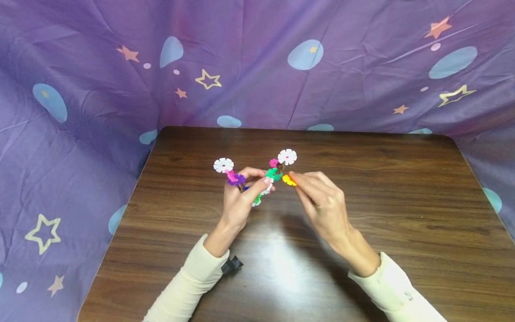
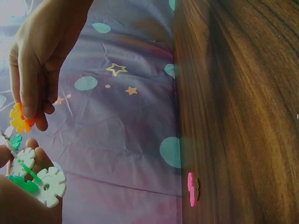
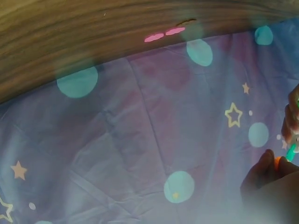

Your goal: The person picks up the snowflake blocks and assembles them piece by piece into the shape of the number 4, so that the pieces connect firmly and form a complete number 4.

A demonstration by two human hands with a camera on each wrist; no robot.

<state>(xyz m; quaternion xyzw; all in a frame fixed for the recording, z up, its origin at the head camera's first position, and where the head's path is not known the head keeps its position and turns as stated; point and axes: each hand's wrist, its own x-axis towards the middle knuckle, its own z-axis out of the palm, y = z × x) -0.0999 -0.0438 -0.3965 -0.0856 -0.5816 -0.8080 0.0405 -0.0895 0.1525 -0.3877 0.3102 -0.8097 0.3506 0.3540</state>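
My left hand (image 1: 237, 208) grips a joined chain of notched plastic flower discs. One end carries a white disc (image 1: 223, 165) beside pink and a purple disc (image 1: 236, 179). Toward the other end are a green disc (image 1: 273, 174), a small pink disc (image 1: 273, 163) and another white disc (image 1: 287, 157). Fingers hide part of the chain's middle. Between thumb and fingertips, my right hand (image 1: 327, 205) pinches an orange-yellow disc (image 1: 289, 180), edge close to the green disc. The left wrist view shows this orange disc (image 2: 20, 118) just above the chain's white disc (image 2: 50, 186).
Two pink discs (image 3: 154, 37) and a brown disc (image 3: 188, 22) lie near the wooden table's edge in the wrist views. A purple star-patterned cloth (image 1: 257, 67) hangs behind the table (image 1: 402, 192) and at its sides. Something black (image 1: 232, 265) is at the left cuff.
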